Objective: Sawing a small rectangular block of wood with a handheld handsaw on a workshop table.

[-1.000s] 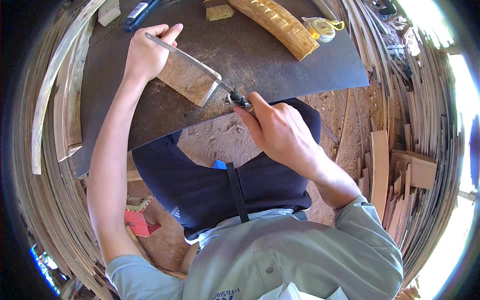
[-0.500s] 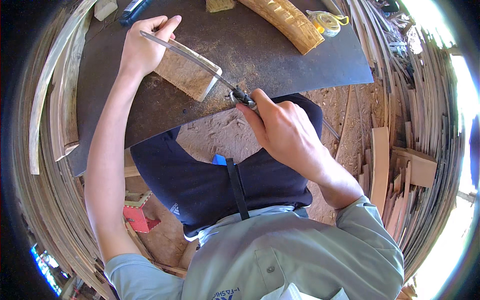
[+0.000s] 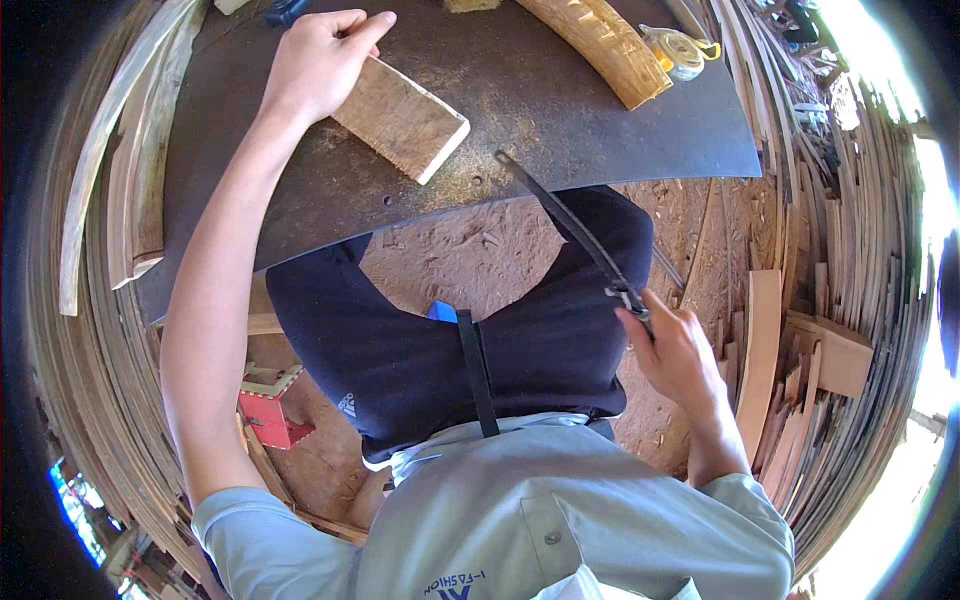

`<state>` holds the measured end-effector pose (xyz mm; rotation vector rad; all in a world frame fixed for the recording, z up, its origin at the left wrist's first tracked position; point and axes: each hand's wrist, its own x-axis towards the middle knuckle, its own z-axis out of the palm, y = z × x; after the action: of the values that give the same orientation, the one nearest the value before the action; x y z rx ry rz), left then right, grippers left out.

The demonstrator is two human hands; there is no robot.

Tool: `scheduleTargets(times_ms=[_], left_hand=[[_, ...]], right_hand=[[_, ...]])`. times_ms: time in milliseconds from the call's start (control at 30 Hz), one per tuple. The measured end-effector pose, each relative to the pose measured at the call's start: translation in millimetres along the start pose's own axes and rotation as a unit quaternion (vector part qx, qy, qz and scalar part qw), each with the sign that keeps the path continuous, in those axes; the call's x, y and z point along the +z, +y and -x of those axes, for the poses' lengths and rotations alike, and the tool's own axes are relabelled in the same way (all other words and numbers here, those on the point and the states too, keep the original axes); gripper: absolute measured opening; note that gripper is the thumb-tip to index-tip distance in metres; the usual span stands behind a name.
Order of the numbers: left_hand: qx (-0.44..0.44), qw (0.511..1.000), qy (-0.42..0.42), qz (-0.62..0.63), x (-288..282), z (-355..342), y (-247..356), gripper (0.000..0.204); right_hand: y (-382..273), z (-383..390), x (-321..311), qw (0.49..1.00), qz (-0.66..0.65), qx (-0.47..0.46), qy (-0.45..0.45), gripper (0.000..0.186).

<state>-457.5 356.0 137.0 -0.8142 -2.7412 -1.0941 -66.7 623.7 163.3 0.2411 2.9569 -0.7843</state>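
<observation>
A rectangular wood block (image 3: 405,120) lies on the dark worktop, its near end cut pale and square. My left hand (image 3: 322,65) is closed over the far end of the block, thumb raised along the top. My right hand (image 3: 680,355) grips the handle of a hacksaw (image 3: 575,225), seen nearly edge-on as a long, narrow dark bar. The saw hangs above my right thigh, its tip just over the worktop's near edge and apart from the block. Sawdust is scattered around the block.
A curved piece of wood (image 3: 605,50) and a clear-and-yellow tape measure (image 3: 680,50) lie at the worktop's far right. A dark blue object (image 3: 287,12) sits beyond my left hand. Long boards (image 3: 140,160) stand at the left; stacked planks line the right. A red object (image 3: 270,415) lies below.
My right hand has drawn the hacksaw back toward me and to the right, off the block. My left hand and the block appear slightly farther right and up in view.
</observation>
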Motion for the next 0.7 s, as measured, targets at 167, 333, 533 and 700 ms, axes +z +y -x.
scheduleTargets(times_ms=[167, 333, 533, 700], left_hand=[[0.011, 1.0, 0.004, -0.007, -0.2, 3.5, 18.2, 0.053], [-0.007, 1.0, 0.016, -0.007, 1.3, 3.2, 14.9, 0.055], [-0.004, 0.999, 0.023, 0.037, 0.1, 9.4, 18.7, 0.055], [0.026, 0.999, 0.02, 0.035, 0.6, 4.8, 14.3, 0.056]], right_hand=[[-24.6, -42.3, -7.0, 0.996, -0.074, -0.05, 0.02, 0.026], [-58.5, -98.4, 17.9, 0.988, -0.083, -0.118, 0.058, 0.026], [-70.0, -108.3, 21.9, 0.989, -0.017, -0.131, 0.065, 0.036], [-68.6, -108.5, 24.6, 0.99, -0.003, -0.117, 0.08, 0.034]])
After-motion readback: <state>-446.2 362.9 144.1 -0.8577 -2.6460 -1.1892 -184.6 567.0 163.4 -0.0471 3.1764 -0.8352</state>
